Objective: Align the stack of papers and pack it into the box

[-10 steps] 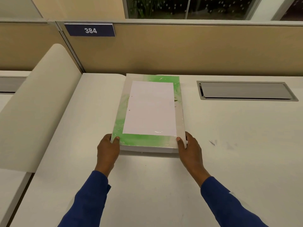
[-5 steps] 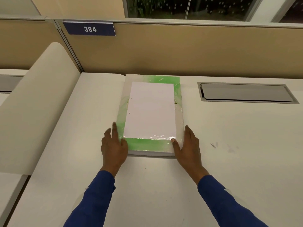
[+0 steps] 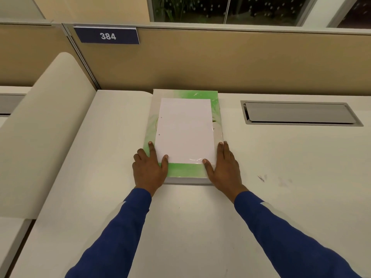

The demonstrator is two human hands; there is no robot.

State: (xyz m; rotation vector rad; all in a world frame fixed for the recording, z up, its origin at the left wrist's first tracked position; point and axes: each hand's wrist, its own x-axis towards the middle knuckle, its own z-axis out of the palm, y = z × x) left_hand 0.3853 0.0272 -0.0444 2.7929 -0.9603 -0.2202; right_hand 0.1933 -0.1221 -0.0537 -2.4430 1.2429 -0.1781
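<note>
A flat green-and-white box (image 3: pixel 185 171) lies on the white desk (image 3: pixel 190 217), its far end against the partition. A white stack of papers (image 3: pixel 184 130) with two punched holes on its left edge rests on top of the box. My left hand (image 3: pixel 149 169) lies flat at the box's near left corner, thumb touching the papers' near left corner. My right hand (image 3: pixel 224 167) lies flat along the box's near right side, thumb at the papers' near right corner. Both hands have fingers spread and grip nothing.
A beige partition (image 3: pixel 200 63) with a blue "384" sign (image 3: pixel 107 36) stands behind the desk. A grey cable hatch (image 3: pixel 299 113) is set into the desk at the right. A curved cream divider (image 3: pixel 44 121) rises on the left.
Both hands have slid forward from the box's near edge onto its near corners and flattened out. The box has been pushed farther away, up to the partition.
</note>
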